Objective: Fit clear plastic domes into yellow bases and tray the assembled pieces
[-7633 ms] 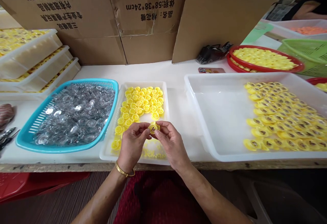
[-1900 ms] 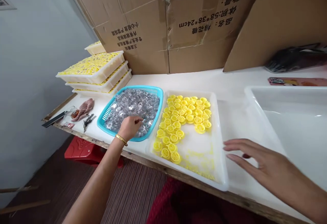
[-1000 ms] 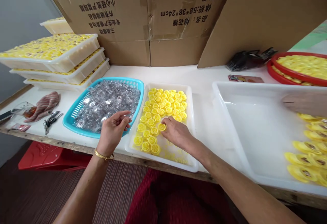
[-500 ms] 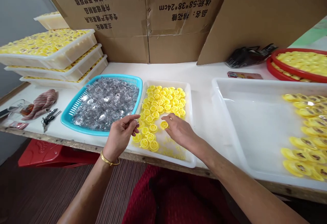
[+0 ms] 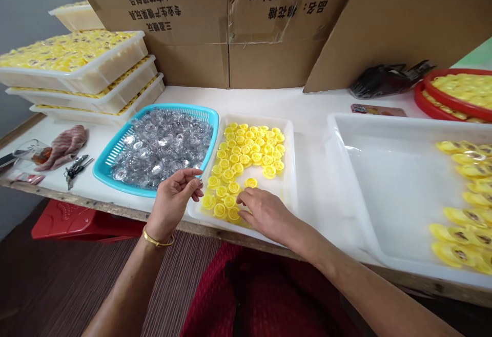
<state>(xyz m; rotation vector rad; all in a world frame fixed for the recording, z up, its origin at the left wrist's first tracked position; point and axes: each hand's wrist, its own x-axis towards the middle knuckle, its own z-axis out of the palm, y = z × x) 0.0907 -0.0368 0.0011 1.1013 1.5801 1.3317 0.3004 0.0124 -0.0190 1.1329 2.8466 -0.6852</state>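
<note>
My left hand hovers at the near corner of a blue basket heaped with clear plastic lids; its thumb and fingers pinch a small clear lid. My right hand lies low in the near part of a small white tray, fingers curled down among several yellow round caps. What its fingertips hold is hidden. A single yellow cap sits just beyond its fingers.
A big white tray on the right holds finished yellow pieces. Stacked white trays stand at the left, cardboard boxes behind, red baskets far right. A cloth and keys lie at left.
My right hand has drawn back toward the tray's near edge, leaving a yellow cap on the tray floor. My left hand stays pinched by the basket corner. The view tilted slightly.
</note>
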